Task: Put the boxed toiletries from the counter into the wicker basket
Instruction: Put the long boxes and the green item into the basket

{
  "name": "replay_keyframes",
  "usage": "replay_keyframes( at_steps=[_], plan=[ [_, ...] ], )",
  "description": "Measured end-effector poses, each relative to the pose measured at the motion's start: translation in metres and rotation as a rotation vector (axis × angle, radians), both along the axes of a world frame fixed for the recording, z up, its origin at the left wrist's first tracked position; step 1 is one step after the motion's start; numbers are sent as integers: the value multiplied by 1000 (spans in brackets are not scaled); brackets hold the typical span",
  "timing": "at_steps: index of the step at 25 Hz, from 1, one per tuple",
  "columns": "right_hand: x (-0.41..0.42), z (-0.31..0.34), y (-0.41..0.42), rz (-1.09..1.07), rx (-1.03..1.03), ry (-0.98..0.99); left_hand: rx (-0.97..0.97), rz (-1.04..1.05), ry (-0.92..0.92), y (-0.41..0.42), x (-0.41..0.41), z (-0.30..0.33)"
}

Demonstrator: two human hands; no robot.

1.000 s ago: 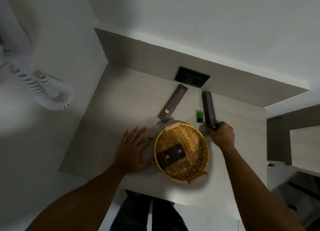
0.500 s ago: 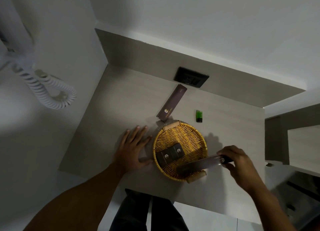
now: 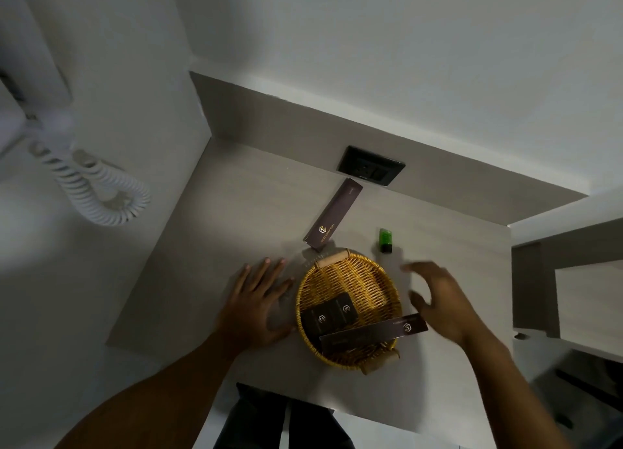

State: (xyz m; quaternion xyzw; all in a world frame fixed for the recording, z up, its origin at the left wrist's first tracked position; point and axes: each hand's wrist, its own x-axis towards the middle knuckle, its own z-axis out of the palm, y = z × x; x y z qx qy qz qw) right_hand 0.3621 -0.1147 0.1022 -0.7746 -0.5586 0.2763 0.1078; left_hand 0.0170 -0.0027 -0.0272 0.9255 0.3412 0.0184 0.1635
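The desk [image 3: 236, 219] carries the wicker basket [image 3: 350, 280] at its near edge. A second ago the right hand [image 3: 441, 300] gripped a long box [image 3: 374, 333]; now that box lies across the basket's near rim and the fingers are spread, empty. Left hand [image 3: 259, 300] rests flat. Two small boxes [image 3: 328, 313] sit inside. One long boxed toiletry [image 3: 333, 215] remains beyond the basket.

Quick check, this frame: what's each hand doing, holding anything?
Left hand: open, flat on the counter beside the wicker basket, holding nothing.
Right hand: open, fingers spread, empty, beside the long box.
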Motion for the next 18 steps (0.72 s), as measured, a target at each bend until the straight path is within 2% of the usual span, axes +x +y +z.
replay_keyframes(
  at_steps=[4, 8, 10, 12, 14, 16, 18],
  plan=[
    [-21, 3, 99, 196, 78, -137, 15, -10, -7, 0, 0, -3],
    [-48, -28, 168, 575, 23, -311, 18, 8, -19, -2, 0, -2],
    [-54, -40, 181, 675, -38, -348, 12, 11, -22, -1, 0, -1],
    [-57, -42, 187, 631, -74, -348, 4, 7, -14, 0, -1, -2],
    [-61, -32, 190, 491, -19, -331, 1, 6, -8, -1, -2, -3],
    [-59, -11, 190, 285, 149, -236, 7, 5, -9, -1, -2, -3],
    [-49, 17, 178, 4, 342, -60, 4, -2, -7, 0, -1, -4]
  ],
)
